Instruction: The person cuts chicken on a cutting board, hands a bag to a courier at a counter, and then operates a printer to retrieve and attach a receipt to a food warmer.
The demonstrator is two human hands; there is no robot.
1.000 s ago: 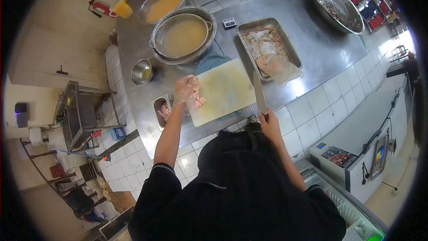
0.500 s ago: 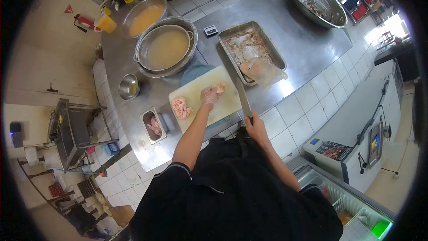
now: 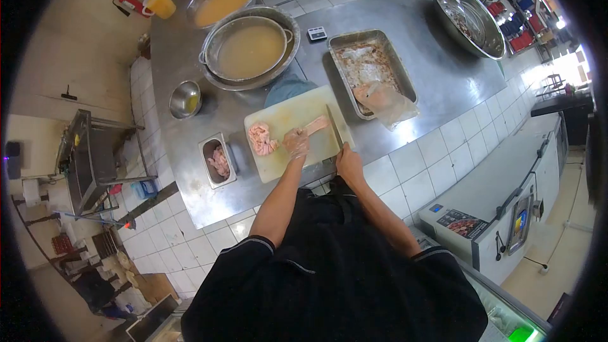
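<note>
My left hand (image 3: 296, 144), in a clear plastic glove, is closed on one end of a strip of pale pink raw meat (image 3: 316, 125) lying on the white cutting board (image 3: 323, 151). In my right hand (image 3: 349, 163) is the handle of a long knife (image 3: 334, 126). Its blade lies over the right part of the board, pointing away from me, just right of the strip's free end. A pile of pink raw meat pieces (image 3: 261, 139) rests left of my left hand. Beyond the board's left edge, a small steel pan (image 3: 217, 160) holds more pieces.
Behind the board stand a large basin with a pot of cloudy liquid (image 3: 248, 49) and a bowl of orange liquid (image 3: 223, 4). A steel tray (image 3: 405, 76) with a plastic bag (image 3: 387, 105) is at right. A small scale (image 3: 316, 33) and a small bowl (image 3: 185, 100) are nearby.
My right hand has brought the knife from beside the board's right edge onto the board. My left hand has shifted left along the meat, so a longer strip shows. The view has moved slightly.
</note>
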